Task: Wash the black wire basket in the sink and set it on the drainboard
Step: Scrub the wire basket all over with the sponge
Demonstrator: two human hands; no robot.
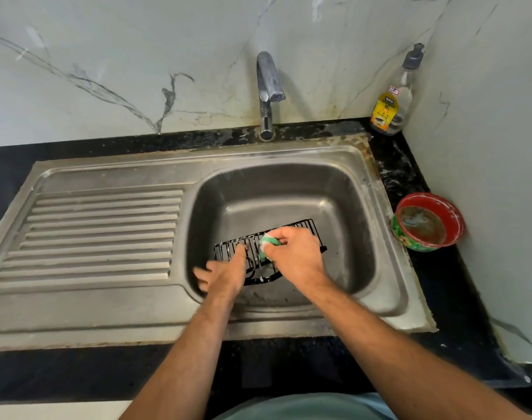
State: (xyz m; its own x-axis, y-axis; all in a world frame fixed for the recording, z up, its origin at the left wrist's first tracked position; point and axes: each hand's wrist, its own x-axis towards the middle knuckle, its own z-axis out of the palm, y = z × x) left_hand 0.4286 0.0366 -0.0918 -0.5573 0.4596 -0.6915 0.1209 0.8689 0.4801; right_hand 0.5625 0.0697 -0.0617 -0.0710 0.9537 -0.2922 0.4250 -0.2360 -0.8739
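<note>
I was in the middle of the scrubbing, so the task was about half done by my reckoning. The black wire basket (267, 253) lay down in the sink (358, 189), in the lower middle of the frame, tilted with its far long side raised toward the upper right. There were small white flecks of suds on its near edge. No water ran from the tap (269, 89) at the top centre. Rinsing was left to do, as was lifting the basket out. The ribbed drainboard (101, 231) on the left side of the frame had nothing on it.

My right hand (292, 253) was curled shut around a green and white sponge (269, 242), pressing it against the wires near the middle of the basket, with the wrist bent down into the basin. My left hand (225, 272) sat at the basket's left end, with the forefinger stretched up along the wires and touching them. Its other fingers were spread loosely toward the left and blurred. It steadied the basket rather than gripping it, as far as I could tell. Both forearms reached in from the bottom of the frame.

A soap bottle (390, 107) stood at the upper right corner of the counter. A red bowl (428, 221) of murky water sat just right of the sink.
</note>
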